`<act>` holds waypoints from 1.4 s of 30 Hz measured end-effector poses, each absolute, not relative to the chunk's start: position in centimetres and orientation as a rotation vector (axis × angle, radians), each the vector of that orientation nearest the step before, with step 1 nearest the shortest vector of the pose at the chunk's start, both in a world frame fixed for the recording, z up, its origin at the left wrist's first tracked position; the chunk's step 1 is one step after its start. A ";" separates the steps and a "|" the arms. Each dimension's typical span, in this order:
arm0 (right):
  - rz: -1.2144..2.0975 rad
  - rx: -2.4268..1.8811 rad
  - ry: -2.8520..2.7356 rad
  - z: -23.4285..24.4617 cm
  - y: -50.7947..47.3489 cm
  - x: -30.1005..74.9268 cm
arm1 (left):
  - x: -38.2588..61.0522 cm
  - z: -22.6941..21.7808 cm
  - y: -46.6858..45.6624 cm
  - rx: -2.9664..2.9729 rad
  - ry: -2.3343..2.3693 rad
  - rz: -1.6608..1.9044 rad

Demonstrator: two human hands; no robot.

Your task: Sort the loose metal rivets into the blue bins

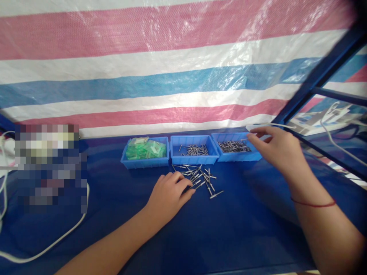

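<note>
My left hand [171, 194] rests on the blue tabletop at the near edge of a loose pile of blind rivets [197, 175]. Its thumb and forefinger close around the end of a rivet, though the fingertips partly hide it. My right hand [276, 149] is raised over the right end of the right blue bin [241, 156], which holds more blind rivets [233, 146]. Thumb and forefinger there are pinched; whatever lies between them is too small to make out. A pale, whitish piece [254, 127] shows beside those fingertips.
The middle blue bin [195, 159] contains rivets, and the left blue bin [145, 164] holds green-tinted plastic packets [146, 148]. A white cable [65, 236] curves across the table's left side by a pixelated area. Striped sheeting [160, 80] hangs behind; a blue metal frame [318, 72] stands right.
</note>
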State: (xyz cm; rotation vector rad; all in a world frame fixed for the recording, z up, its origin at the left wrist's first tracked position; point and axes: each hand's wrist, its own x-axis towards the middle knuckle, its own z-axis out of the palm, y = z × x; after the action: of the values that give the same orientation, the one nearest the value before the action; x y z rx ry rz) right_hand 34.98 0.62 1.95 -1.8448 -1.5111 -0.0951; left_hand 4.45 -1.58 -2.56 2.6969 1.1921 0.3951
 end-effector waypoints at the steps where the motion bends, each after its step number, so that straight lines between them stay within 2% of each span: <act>1: -0.081 -1.869 -1.501 2.0 0.7 35.4 | 4.6 -2.6 -1.6 2.713 1.200 0.380; 5: 0.039 -1.743 -1.568 2.0 0.4 34.0 | 5.0 -2.7 -1.6 2.793 1.238 0.335; 9: 0.404 -1.346 -2.071 1.7 -0.8 29.3 | 5.0 -3.0 -1.5 2.829 1.257 0.354; 14: 0.588 -1.100 -2.390 0.4 -1.9 25.2 | 4.4 -3.0 -1.4 2.736 1.133 0.514; 20: 0.711 -1.080 -2.249 -0.3 -1.9 24.7 | 4.5 -2.8 -1.7 2.175 1.032 0.946; 24: 0.848 -1.051 -2.157 0.0 -2.1 24.4 | 4.6 -2.7 -1.7 1.912 1.011 1.042; 32: 0.967 -1.001 -2.130 0.1 -2.4 24.1 | 4.4 -2.5 -1.7 1.942 0.949 1.110; 42: 0.941 -1.012 -2.086 -0.4 -2.5 23.6 | 4.5 -1.8 -2.1 1.997 0.940 1.142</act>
State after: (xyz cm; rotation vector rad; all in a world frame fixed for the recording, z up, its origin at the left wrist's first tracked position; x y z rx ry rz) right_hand 23.60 -2.53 -0.38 -1.0125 -2.0861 0.9409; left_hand 4.51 -2.13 -1.76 1.9973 0.9402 1.1423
